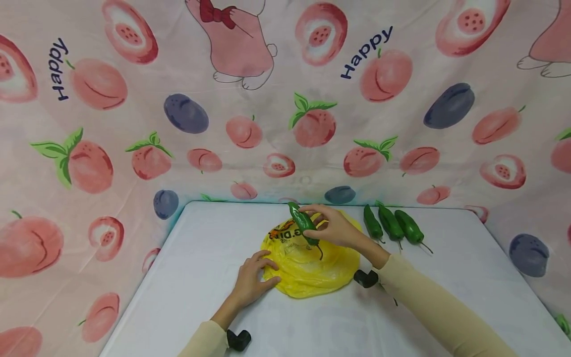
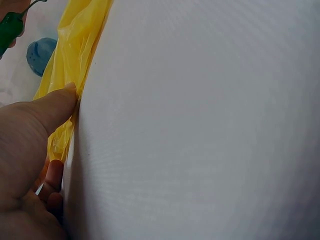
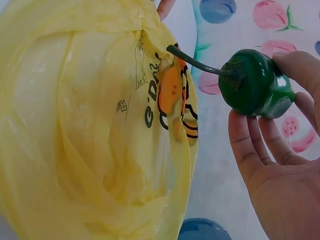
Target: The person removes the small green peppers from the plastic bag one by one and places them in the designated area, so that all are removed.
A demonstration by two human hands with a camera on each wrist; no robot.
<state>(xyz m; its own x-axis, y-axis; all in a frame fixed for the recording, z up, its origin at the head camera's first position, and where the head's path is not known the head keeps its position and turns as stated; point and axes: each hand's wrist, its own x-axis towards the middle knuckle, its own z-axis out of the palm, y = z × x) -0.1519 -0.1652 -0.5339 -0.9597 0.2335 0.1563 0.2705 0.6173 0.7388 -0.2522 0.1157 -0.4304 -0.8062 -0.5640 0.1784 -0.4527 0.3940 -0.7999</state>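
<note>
A glossy green pepper [image 1: 303, 224] with a long curved stem is pinched between the thumb and fingers of my right hand [image 1: 332, 225]. It hangs above a yellow plastic bag [image 1: 312, 277] that lies crumpled on the white table, printed with dark letters and an orange figure. In the right wrist view the pepper [image 3: 255, 85] points its stem toward the bag [image 3: 90, 150], apart from it. My left hand [image 1: 253, 278] rests at the bag's left edge, fingers spread. The left wrist view has its thumb [image 2: 57, 107] touching the yellow plastic; the other fingers are partly hidden.
Three green peppers [image 1: 392, 224] lie side by side on the white table [image 1: 214, 238], right of the bag near the back edge. Behind rises a pink cloth [image 1: 267, 109] printed with fruit. Dark wrist cameras [image 1: 367, 278] sit beside both sleeves.
</note>
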